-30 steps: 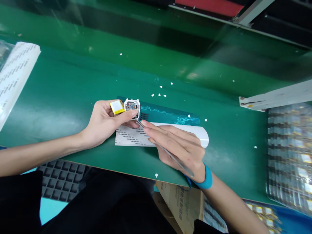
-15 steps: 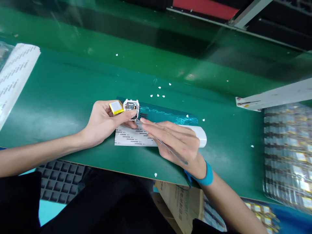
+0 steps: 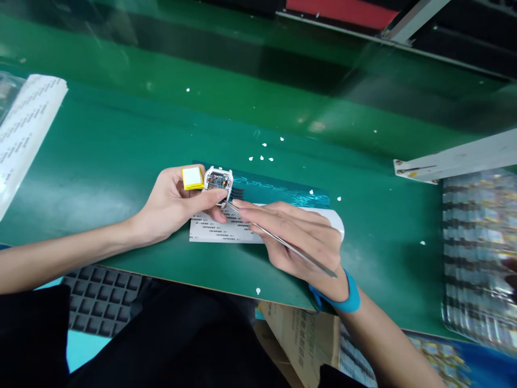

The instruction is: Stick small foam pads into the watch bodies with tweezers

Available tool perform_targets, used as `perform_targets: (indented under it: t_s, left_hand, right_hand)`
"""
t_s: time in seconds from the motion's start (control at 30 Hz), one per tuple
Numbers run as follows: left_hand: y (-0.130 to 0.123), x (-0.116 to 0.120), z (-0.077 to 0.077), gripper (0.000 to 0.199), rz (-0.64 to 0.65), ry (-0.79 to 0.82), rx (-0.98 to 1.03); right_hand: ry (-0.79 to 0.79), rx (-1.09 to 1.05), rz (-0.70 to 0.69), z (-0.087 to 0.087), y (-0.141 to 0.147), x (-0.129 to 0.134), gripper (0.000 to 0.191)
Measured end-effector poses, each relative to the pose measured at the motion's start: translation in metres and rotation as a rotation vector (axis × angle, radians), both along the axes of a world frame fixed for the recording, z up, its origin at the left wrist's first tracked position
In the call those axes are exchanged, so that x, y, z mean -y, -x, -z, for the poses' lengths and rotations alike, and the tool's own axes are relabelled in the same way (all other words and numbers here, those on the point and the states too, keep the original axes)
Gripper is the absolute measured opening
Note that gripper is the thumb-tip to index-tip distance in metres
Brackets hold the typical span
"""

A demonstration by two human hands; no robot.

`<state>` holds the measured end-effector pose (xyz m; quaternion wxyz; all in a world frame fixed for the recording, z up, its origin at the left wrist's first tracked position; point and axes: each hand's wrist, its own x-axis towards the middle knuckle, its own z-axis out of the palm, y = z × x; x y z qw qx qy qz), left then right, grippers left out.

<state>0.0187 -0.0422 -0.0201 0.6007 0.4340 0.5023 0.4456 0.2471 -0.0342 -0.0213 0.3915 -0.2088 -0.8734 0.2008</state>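
Left hand [image 3: 167, 207]: fingers pinching white case [image 3: 218, 179], yellow block [image 3: 193, 178] sitting left of case | right hand [image 3: 302, 237]: fingers gripping metal tool [image 3: 309, 258], tip reaching case | printed sheet [image 3: 216, 230]: lying near case, maybe saying "CROWN" | clear trays [image 3: 476, 258]: standing right of case, holding small parts

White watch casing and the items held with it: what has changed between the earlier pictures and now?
The white watch casing turned slightly clockwise and came slightly nearer the person. The yellow-edged battery turned squarer to the view. The metal tweezers' rear end swung right. The left hand still holds casing and battery; the right hand, the tweezers.
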Motion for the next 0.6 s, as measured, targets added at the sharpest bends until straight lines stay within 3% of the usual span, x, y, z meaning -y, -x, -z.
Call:
perform_targets:
  t_s: [0.17, 0.27, 0.4, 0.47, 0.6]
  left_hand:
    - [-0.001, 0.000, -0.002, 0.036, -0.017, 0.027, 0.028]
    - [0.006, -0.015, 0.000, 0.035, -0.071, -0.077, -0.041]
    - [0.038, -0.057, 0.016, 0.047, -0.215, -0.308, -0.320]
    - [0.058, -0.076, 0.022, 0.046, -0.238, -0.329, -0.503]
    - [0.078, -0.088, 0.023, 0.039, -0.283, -0.457, -0.824]
  right_hand:
    - [0.009, -0.016, 0.027, 0.001, 0.001, 0.000, 0.033]
    - [-0.014, -0.049, 0.068, 0.002, 0.001, -0.001, 0.033]
    - [-0.060, -0.005, 0.049, 0.001, 0.001, -0.001, 0.031]
    - [-0.088, -0.012, 0.016, 0.002, 0.002, 0.001, 0.032]
    - [-0.122, -0.089, -0.046, 0.007, 0.003, 0.003, 0.032]
